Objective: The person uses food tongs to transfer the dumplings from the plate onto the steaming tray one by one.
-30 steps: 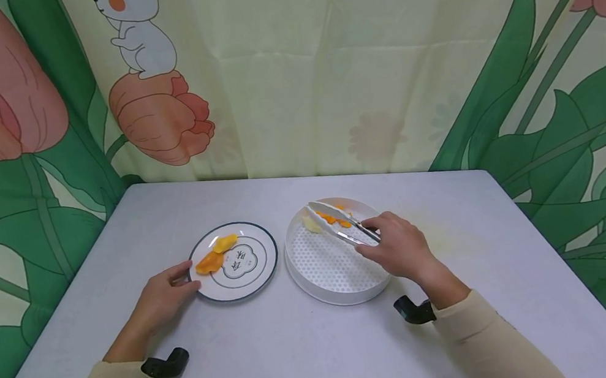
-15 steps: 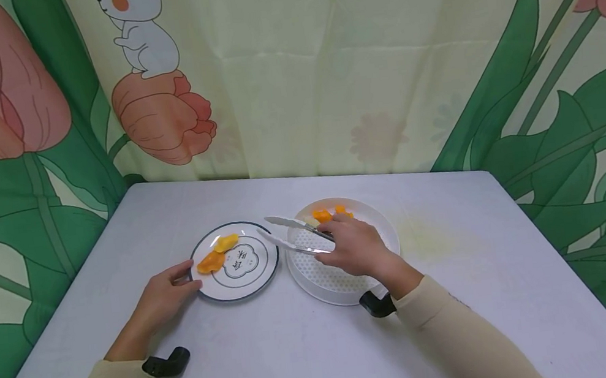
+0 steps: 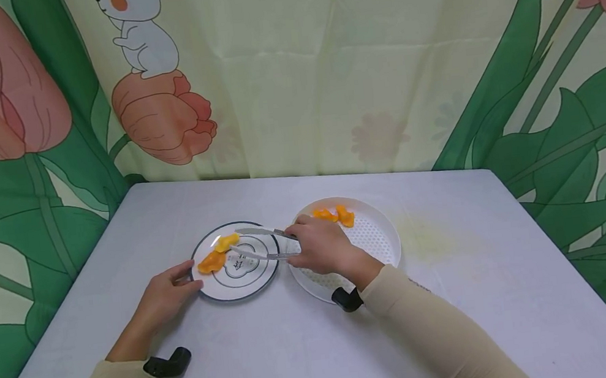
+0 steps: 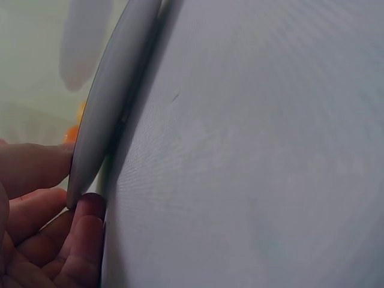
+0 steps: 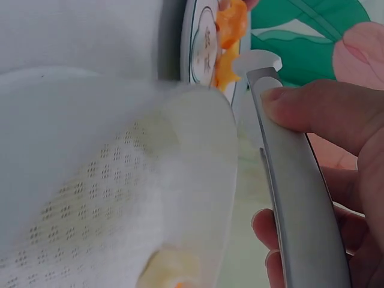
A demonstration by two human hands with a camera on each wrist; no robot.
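Observation:
My left hand (image 3: 164,296) pinches the near-left rim of a white plate (image 3: 256,275) with a dark edge line, thumb above and fingers below, as the left wrist view shows. On the plate lie a yellow food piece (image 3: 226,242) and an orange one (image 3: 211,262), side by side. My right hand (image 3: 322,245) grips metal tongs (image 3: 279,255) that reach left over the plate. Their pale tips stand apart, right by the yellow piece, with nothing seen between them. Beneath the right forearm is a round white perforated steamer tray (image 3: 371,237), partly hidden.
Two orange pieces (image 3: 346,216) sit at the tray's far side; a cream piece (image 5: 171,270) shows in the right wrist view. A faint yellowish stain (image 3: 424,238) marks the white tablecloth (image 3: 254,360). A flower-printed curtain (image 3: 293,91) hangs behind.
My right hand has swung left with the tongs, from over the steamer tray to over the plate. The left hand and the plate have stayed put.

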